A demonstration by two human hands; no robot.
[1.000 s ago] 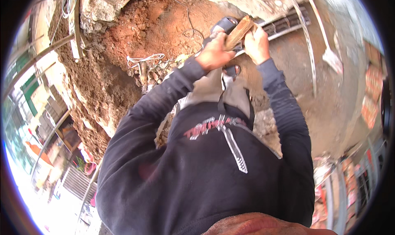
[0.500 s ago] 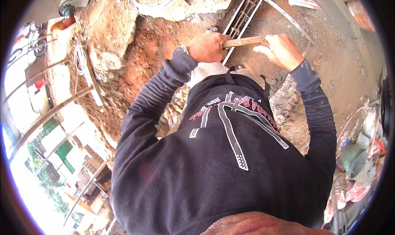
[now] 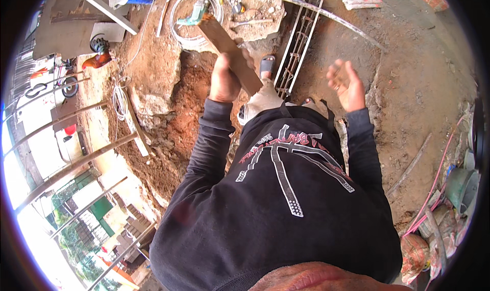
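- Wood [image 3: 228,47] up in my L hand [image 3: 225,83], slanted: far end upper L, near end lower R by my trousers [image 3: 263,99]; can't tell if it touches them.
- L hand wrapped firmly round wood's lower half, thumb one side, fingertips showing on the other.
- R hand [image 3: 349,87] loosely open, fingers apart & a bit bent, nothing in it; well apart from wood, above dirt, R of cage.
- Cage [image 3: 300,42], steel, on ground btwn my hands & ahead of me, pale rails along both sides.
- Shoe [image 3: 267,64], grey, on my foot, just L of cage.
- Pole [image 3: 329,15], pale, bent, crossing cage's far end in view.
- Coil [image 3: 174,30], white, past wood's far end, w/ teal tool [image 3: 195,16] lying across its loop.
- Tape [image 3: 238,8], yellow/blk, R of coil.
- Rooster [image 3: 97,61] off to my L.
- Bucket [image 3: 461,190], greenish, far R, near pink cord [image 3: 433,185].
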